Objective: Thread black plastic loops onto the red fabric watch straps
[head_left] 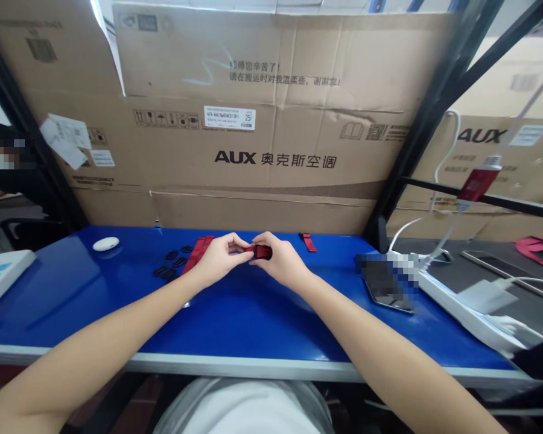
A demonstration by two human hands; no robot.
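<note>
Both hands meet above the blue table, near its back edge. Between them is a short red strap with a black buckle. My left hand pinches the strap's left end between thumb and fingers. Closed around the right side, by the buckle, is my right hand. Several red straps lie beside my left hand, partly hidden by it. Left of those are several loose black buckles. To the right of my right hand, another red strap with a black buckle rests on the table.
A white oval object sits at the back left of the blue table. On the right are a dark phone and a white power strip with cables. A cardboard wall stands behind. Another person is at far left.
</note>
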